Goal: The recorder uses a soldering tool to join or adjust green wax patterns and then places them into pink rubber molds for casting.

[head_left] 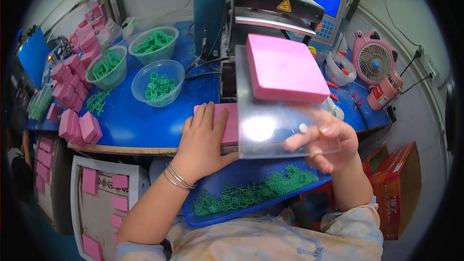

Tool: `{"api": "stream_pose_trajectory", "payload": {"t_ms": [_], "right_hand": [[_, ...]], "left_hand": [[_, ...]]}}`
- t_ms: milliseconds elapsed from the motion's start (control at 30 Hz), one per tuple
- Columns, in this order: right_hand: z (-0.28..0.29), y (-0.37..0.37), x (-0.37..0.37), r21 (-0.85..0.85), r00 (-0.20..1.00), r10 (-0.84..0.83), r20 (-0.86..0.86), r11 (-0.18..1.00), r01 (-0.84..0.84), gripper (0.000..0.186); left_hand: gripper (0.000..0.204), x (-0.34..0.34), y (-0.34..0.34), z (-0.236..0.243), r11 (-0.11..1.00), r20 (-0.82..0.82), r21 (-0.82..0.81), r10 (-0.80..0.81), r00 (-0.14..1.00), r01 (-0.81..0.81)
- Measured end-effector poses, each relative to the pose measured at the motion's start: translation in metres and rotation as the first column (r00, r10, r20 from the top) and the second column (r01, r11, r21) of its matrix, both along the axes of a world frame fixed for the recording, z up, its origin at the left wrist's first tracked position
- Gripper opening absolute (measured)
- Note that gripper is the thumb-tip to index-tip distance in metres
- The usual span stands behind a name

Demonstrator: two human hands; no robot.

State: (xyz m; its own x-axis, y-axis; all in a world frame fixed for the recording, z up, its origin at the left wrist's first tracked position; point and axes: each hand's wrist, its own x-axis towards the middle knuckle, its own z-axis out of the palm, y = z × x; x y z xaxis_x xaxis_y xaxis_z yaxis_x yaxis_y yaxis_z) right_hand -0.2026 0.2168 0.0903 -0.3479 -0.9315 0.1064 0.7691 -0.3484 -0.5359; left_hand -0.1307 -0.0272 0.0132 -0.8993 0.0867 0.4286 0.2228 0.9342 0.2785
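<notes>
My right hand (333, 145) grips a clear plastic plate (263, 130) with its fingers underneath, seen through the plastic, near a small white round knob (303, 128). On the plate's far part lies a thick pink block (287, 70), raised in front of a press machine (270, 7). My left hand (205, 137) lies with outstretched fingers on another pink block (230, 121) at the table's front edge. Its thumb points toward the plate's near left corner; whether they touch I cannot tell. The plate partly covers that lower block.
Below the blue table (137, 128), a blue tray (193, 222) holds small green pieces. Clear bowls of green pieces, such as one bowl (140, 92), stand left, beside stacked pink blocks (67, 87). Right are a pink fan (376, 63), pliers (358, 104) and a cardboard box (394, 188).
</notes>
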Motion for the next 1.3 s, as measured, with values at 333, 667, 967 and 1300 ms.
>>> {"api": "stream_pose_trajectory", "payload": {"t_ms": [333,667,967,1300], "right_hand": [[0.005,-0.052,-0.045,0.306,0.699,-0.664,-0.265,0.629,0.714,0.033],[-0.027,-0.044,-0.071,0.228,0.585,-0.63,-0.511,0.557,0.799,0.034],[-0.014,0.022,-0.12,0.27,0.658,-0.473,-0.587,0.652,0.709,0.035],[-0.033,0.049,-0.145,0.286,0.647,-0.435,-0.626,0.644,0.71,0.031]], "left_hand": [[0.083,-0.008,-0.022,-0.018,1.0,-0.096,-0.013,0.022,0.995,-0.023],[0.083,0.031,-0.02,-0.023,0.992,-0.143,0.121,-0.001,0.99,0.018],[0.092,0.207,-0.138,-0.088,0.668,-0.222,0.053,0.733,0.643,-0.742],[0.085,0.371,-0.265,-0.165,0.044,0.177,-0.148,0.984,0.018,-0.988]]}}
